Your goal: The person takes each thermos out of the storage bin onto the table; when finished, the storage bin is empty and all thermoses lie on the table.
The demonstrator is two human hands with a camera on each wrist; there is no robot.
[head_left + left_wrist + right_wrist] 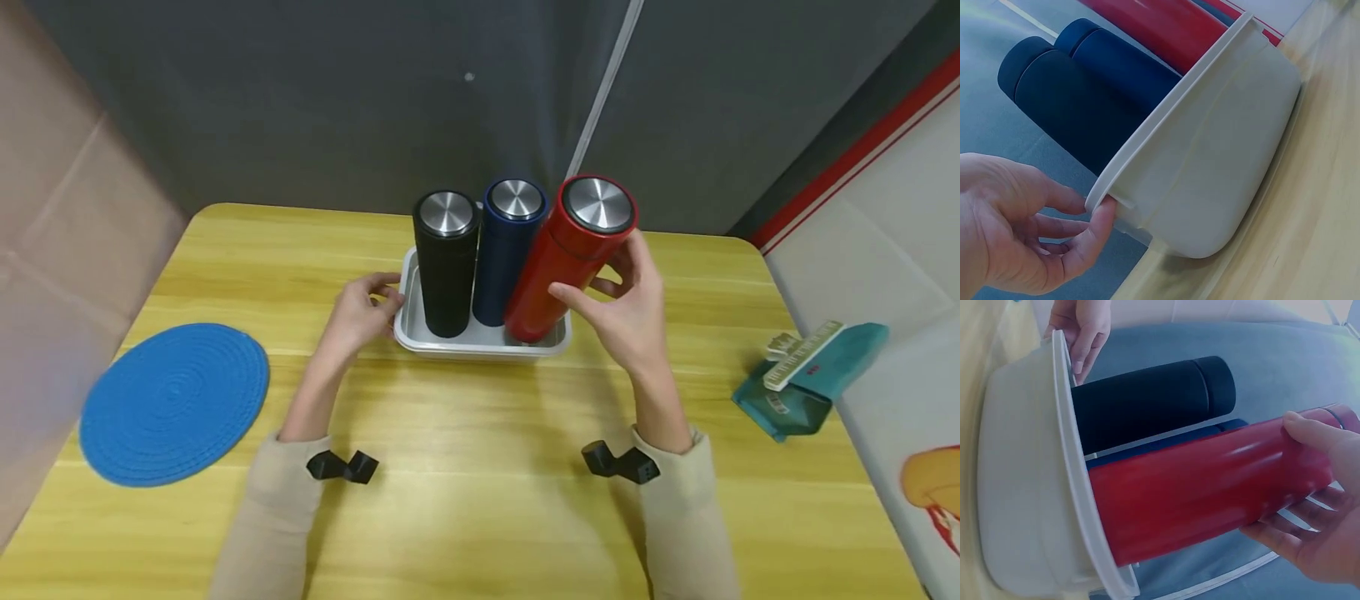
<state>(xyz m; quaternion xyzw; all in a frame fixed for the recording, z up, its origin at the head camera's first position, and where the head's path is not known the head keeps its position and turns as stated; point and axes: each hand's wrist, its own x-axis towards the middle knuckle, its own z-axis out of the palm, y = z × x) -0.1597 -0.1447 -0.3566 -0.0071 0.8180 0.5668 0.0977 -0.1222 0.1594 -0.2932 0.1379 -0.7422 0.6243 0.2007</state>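
A pale rectangular tub (480, 353) stands on the table with a black thermos flask (447, 275) and a dark blue thermos flask (501, 258) upright in it. My right hand (630, 312) grips a red thermos flask (558, 267), thumb on the near side and fingers round the far side. This flask leans to the right, its lower end inside the tub's right part. With thumb and fingertips my left hand (363, 312) pinches the tub's left rim; the left wrist view shows the rim (1100, 187) between them.
A round blue woven placemat (176, 404) lies at the left of the wooden table (480, 483). To the right is a green packet (810, 379) with a pale clip. A dark grey panel (337, 108) rises behind the table, and tiled walls flank both sides.
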